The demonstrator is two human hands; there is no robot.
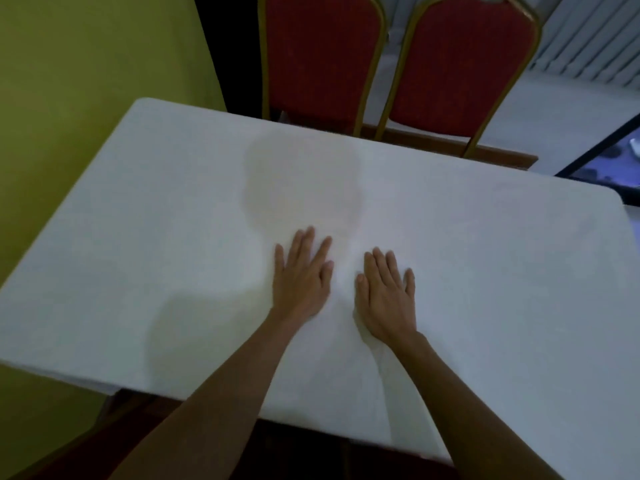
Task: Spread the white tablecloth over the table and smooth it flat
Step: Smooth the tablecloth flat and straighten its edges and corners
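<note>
Lying across the whole tabletop, the white tablecloth [467, 258] covers the table from the far edge by the chairs to the near edge, where it hangs over a little; the table's own surface is hidden under it except for a strip of brown edge at the far right. Both hands rest palm down on the cloth near its middle, side by side with a narrow gap between them. The left hand [301, 282] is flat and open, fingers stretched forward and slightly fanned, thumb out to the left, holding nothing. The right hand [388, 299] is likewise flat and open, fingers together and pointing away from the person, thumb turned in toward the left hand, gripping nothing. Between and just below the two hands the cloth rises in a soft ridge that runs back toward the near edge along the right forearm; elsewhere the fabric looks smooth. A rounded grey shadow falls on the cloth beyond the fingertips. Two red chairs [322, 57] with gold frames stand pushed against the far side of the table, and a yellow-green wall [86, 81] runs along the left.
</note>
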